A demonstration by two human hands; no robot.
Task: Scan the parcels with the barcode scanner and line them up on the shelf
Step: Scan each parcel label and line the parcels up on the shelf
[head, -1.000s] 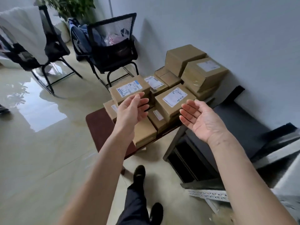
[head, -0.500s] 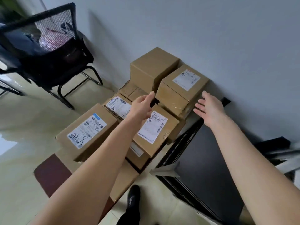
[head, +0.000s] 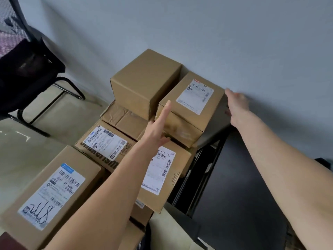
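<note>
Reaching out flat, the left hand and right hand sit on each side of the box by the wall, holding nothing, fingers straight.

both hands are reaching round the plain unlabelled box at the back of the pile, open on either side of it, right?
Not quite. In the head view the left hand and right hand are open on either side of the labelled box by the wall, not the plain unlabelled box, which stands beside it to the left. Neither hand has a grip yet.
</note>
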